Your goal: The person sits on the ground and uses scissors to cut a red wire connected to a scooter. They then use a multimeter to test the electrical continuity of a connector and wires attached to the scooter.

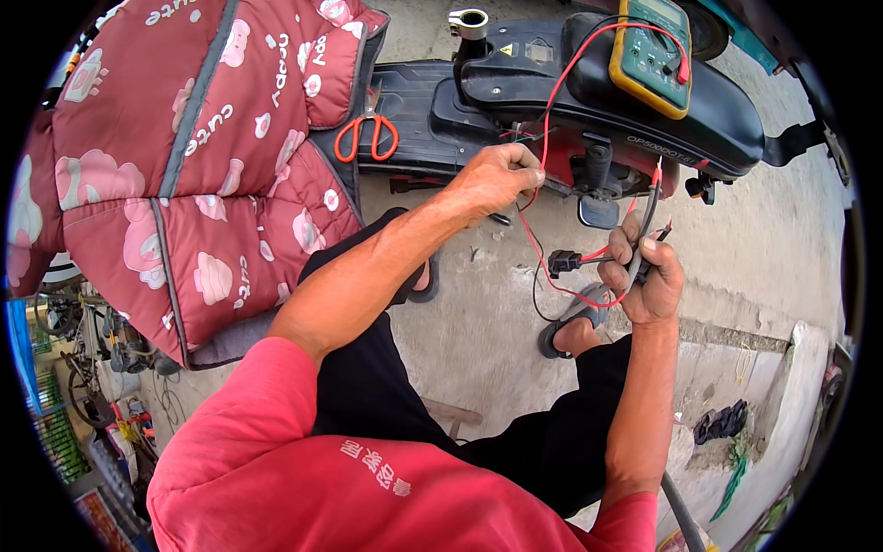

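My left hand (508, 180) is pinched closed beside the scooter's exposed thin wires (517, 134). The multimeter's red lead (554, 95) passes at its fingertips; what the pinch holds is hidden. Closed around slim test probes, my right hand (651, 273) has a dark probe with a red collar (657, 177) pointing up and another tip (670, 224) showing behind the thumb. A black connector (564, 264) hangs beside this hand on red and black wires. The yellow-and-green multimeter (649, 57) lies on the black electric scooter's (515, 81) rear body.
Orange-handled scissors (368, 136) lie on the scooter's footboard (418, 87). A padded maroon cover (198, 175) fills the left. Below the wires are a pedal (598, 213) and my sandalled foot (575, 331). Bicycles and clutter stand at far left; a concrete ledge (798, 405) runs along the right.
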`<state>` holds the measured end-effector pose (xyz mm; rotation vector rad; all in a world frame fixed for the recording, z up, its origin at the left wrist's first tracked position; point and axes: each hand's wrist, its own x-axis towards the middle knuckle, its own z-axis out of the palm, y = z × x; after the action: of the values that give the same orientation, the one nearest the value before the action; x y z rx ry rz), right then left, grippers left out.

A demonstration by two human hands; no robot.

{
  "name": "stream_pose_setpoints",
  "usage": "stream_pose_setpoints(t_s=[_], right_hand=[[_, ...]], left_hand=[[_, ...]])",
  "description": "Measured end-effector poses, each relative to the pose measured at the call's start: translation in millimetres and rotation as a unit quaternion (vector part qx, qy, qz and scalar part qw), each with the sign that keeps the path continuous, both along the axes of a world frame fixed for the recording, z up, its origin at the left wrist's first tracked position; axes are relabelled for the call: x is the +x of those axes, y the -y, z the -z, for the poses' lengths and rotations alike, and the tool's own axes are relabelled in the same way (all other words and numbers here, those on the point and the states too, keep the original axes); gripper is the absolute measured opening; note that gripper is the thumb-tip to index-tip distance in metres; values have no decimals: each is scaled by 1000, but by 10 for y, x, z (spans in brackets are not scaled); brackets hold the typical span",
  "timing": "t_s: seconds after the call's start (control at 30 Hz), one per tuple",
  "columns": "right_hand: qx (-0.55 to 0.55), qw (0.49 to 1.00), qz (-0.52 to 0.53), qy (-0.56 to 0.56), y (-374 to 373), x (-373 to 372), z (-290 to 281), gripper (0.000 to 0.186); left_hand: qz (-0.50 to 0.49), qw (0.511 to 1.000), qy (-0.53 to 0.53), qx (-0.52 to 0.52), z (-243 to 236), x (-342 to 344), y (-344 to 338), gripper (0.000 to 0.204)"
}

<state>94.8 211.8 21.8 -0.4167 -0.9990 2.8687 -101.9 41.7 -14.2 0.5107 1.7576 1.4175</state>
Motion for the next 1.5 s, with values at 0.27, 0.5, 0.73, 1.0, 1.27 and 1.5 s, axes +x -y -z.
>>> stream_pose_setpoints(t_s=[0.27,0.5,0.73,1.0,1.27,1.5], right_hand=[[11,1000,2,11,9,0,43,24],[28,999,7,25,52,-29,49,23],[16,1000,-14,16,127,-57,59,22],[31,998,-42,44,289,-61,55,18],[101,994,11,49,330,-135,49,20],[151,986,31,67,242,-212,217,23]], left_hand=[[-1,999,-39,-25,-86,20,22,23],[-59,987,-152,1,-324,161,120,35],[120,982,-111,90,-510,717,241,36],[119,990,-44,62,-428,895,472,28],[31,967,-235,88,-260,688,465,21],[-134,990,-24,46,-338,305,616,21]])
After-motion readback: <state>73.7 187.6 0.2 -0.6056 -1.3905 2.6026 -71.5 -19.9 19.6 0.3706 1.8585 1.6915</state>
